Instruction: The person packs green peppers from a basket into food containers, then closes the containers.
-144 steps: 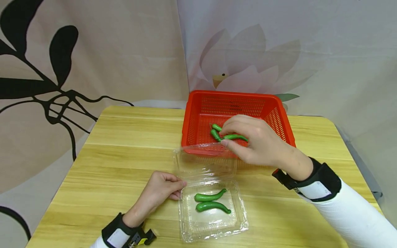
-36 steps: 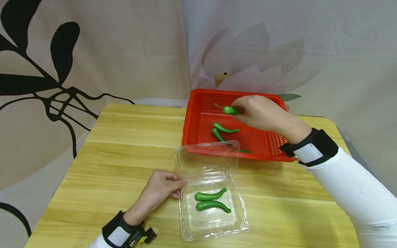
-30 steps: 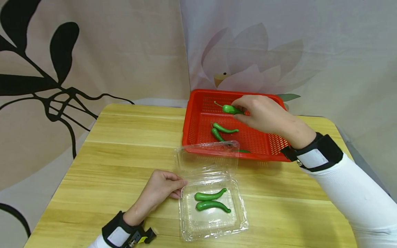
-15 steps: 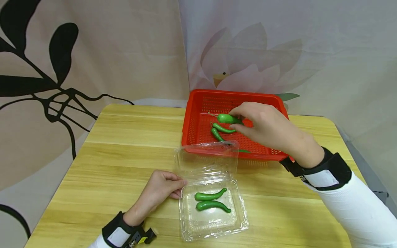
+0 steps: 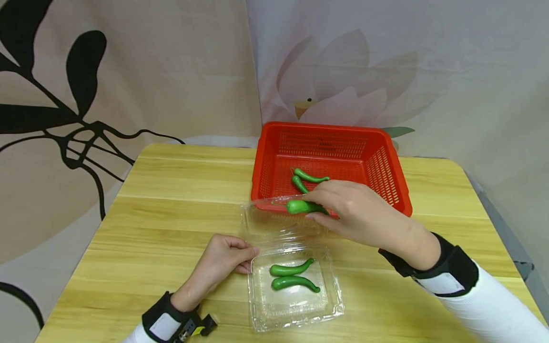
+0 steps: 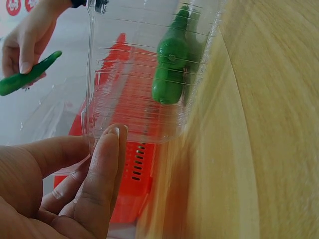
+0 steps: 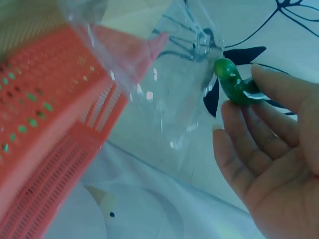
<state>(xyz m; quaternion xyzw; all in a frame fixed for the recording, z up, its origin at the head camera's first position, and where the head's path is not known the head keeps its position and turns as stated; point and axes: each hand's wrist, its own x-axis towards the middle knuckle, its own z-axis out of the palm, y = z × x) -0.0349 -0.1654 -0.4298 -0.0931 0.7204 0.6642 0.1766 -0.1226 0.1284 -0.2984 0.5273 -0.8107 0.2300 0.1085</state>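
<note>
My right hand point(image 5: 360, 212) pinches a green chili pepper point(image 5: 302, 206) by its narrow end, in the air over the raised lid of a clear plastic clamshell box point(image 5: 296, 312). The right wrist view shows that pepper point(image 7: 232, 82) between thumb and fingers. Two green chili peppers point(image 5: 291, 270) lie side by side in the box's base. At the box's left edge, near the hinge, my left hand point(image 5: 225, 257) pinches the rim. From the left wrist, thumb and fingers point(image 6: 102, 169) close on the clear plastic wall.
A red perforated basket point(image 5: 330, 138) stands at the back of the wooden table point(image 5: 171, 190), with more chili peppers point(image 5: 310, 176) in it. The clear lid point(image 5: 266, 224) leans against its front edge. A patterned cloth point(image 5: 206, 62) hangs behind the table.
My right hand has lifted another chili pepper out of the red basket and brought it toward me, over the lid. The left hand and the box have stayed in place.
</note>
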